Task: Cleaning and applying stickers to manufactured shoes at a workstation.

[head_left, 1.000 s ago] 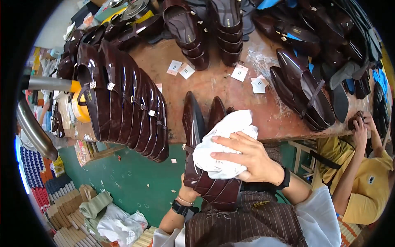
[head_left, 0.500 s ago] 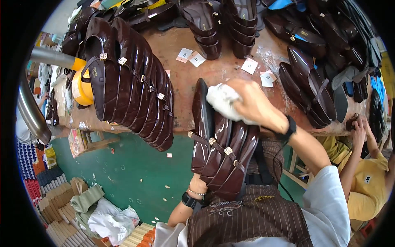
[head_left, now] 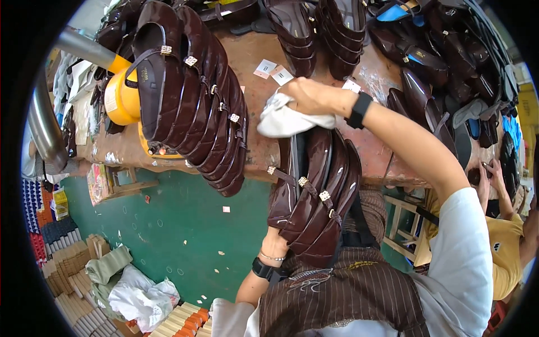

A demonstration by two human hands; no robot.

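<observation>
A stack of glossy dark-brown shoes (head_left: pixel 331 194), with buckled straps set with small shiny ornaments, leans toes-up against the workbench edge. My left hand (head_left: pixel 273 245) holds the stack from below at its heel end; its fingers are hidden behind the shoes. A white cloth (head_left: pixel 286 119) is bunched in my right hand (head_left: pixel 310 96), whose fingers are closed around it. The cloth lies over the top of the left-most shoe, covering its toe.
A longer row of nested brown shoes (head_left: pixel 193 95) hangs over the bench (head_left: pixel 258 149) on the left, beside a yellow machine part (head_left: pixel 120 100). More shoes (head_left: pixel 429 50) and small paper tags (head_left: pixel 273 71) lie farther back. At right, a co-worker's hands (head_left: pixel 494 175) hold something dark.
My right hand has moved left and slightly up with the cloth, onto the left-most shoe's toe. My left hand still holds the stack. The whole view has shifted a little.
</observation>
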